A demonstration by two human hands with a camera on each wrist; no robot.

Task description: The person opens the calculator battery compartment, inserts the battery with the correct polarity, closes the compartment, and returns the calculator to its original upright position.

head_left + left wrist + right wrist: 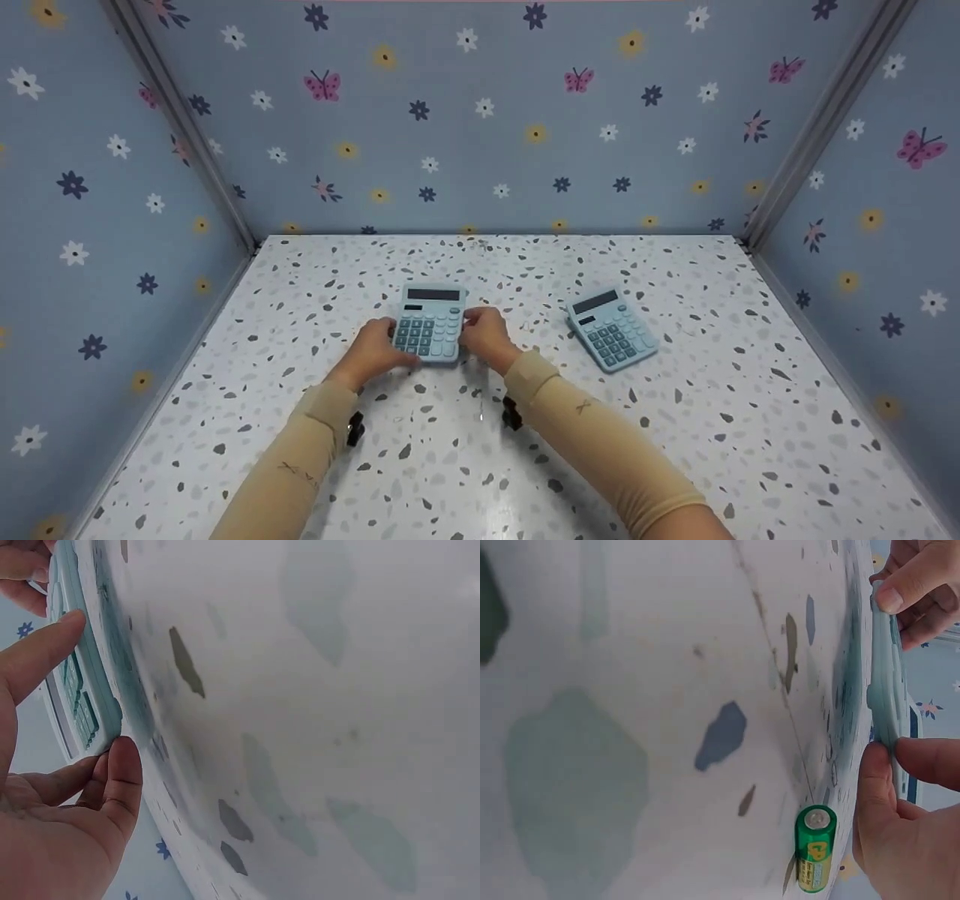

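Left fingers [124, 771], spread, and right fingers [875, 778], pinched narrow, grip one calculator [431, 322], apparently raised.

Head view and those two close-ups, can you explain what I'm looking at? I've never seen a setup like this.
There's no machine here, just a person working bare-handed. The wide picture is taken from the person's head, looking forward and down; the close-ups come from the left and right wrists. On the speckled surface, the left hand and right hand hold a calculator between them. A second calculator lies to the right, untouched. The right wrist view also shows a green battery on the surface.
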